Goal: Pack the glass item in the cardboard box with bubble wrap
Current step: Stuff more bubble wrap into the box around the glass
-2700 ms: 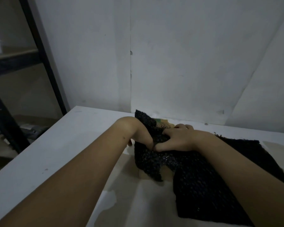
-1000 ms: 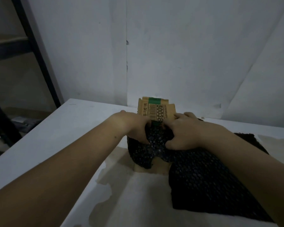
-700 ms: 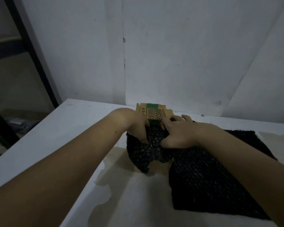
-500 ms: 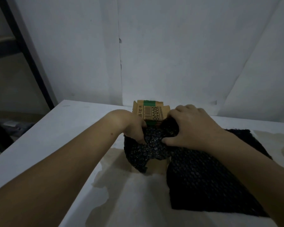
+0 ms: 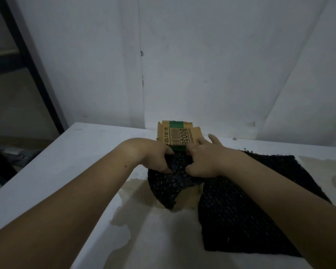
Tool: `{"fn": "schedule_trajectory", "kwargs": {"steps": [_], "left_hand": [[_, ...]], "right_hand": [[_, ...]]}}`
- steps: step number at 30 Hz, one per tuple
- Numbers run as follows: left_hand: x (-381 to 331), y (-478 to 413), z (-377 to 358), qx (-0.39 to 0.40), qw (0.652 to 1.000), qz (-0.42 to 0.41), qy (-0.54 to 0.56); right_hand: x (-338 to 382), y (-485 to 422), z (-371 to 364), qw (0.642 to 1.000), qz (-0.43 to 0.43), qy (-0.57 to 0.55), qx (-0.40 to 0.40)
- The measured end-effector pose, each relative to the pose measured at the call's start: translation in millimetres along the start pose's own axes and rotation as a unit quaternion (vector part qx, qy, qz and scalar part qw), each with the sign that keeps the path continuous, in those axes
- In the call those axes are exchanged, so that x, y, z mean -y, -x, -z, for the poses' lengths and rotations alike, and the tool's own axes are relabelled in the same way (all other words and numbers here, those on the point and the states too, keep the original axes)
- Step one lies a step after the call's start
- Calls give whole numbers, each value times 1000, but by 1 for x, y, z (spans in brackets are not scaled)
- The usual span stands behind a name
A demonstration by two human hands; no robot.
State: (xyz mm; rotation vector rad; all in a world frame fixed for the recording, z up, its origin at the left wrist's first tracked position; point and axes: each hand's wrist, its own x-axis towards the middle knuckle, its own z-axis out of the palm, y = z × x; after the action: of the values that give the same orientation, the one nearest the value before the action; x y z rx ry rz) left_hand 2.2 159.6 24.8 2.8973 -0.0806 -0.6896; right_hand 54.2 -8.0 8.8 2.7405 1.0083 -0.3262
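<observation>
A small brown cardboard box [image 5: 188,197] stands mid-table; its rear flap [image 5: 179,135], with a barcode and green tape, sticks up behind my hands. Black bubble wrap [image 5: 239,210] spills out of the box and spreads over the table to the right. My left hand [image 5: 155,156] and my right hand [image 5: 206,158] sit side by side on top of the box, both pinching the bunched wrap there. The glass item is hidden under the wrap.
The white table [image 5: 66,171] has bare patches where the coating is worn. A white wall [image 5: 202,65] rises just behind the box. A dark metal shelf frame [image 5: 33,68] stands off the table's left edge.
The box flap came into view from behind the wrap since the earliest frame. My right hand lifted over the wrap half a second ago and has dropped back beside the left hand, pressing the wrap down.
</observation>
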Motion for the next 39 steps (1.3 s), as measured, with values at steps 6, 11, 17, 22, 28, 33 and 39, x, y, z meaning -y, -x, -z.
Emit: {"fn": "schedule_trajectory", "kwargs": {"steps": [6,11,17,22,28,33,39], "left_hand": [[-3,4,2,-5,1000,13,-8],[-5,3,3,-3,1000,24,-19],[-8,4,5,-3,999,27,-32],[-9,4,5,-4,999,18,-40],[-8,5,5,-3,998,22,-51],[-8,4,6,-8,997,14,-70],[-6,4,5,-10,998,-1,-66]], "right_hand": [[-5,-8,-1,997,-7,-66,42],[-23,21,25,979,62,-190,-31],[-16,47,28,993,110,38,-2],[4,36,8,988,66,99,102],[-11,51,11,992,108,-29,56],[-23,53,22,980,102,36,-167],[-11,29,16,993,62,98,26]]}}
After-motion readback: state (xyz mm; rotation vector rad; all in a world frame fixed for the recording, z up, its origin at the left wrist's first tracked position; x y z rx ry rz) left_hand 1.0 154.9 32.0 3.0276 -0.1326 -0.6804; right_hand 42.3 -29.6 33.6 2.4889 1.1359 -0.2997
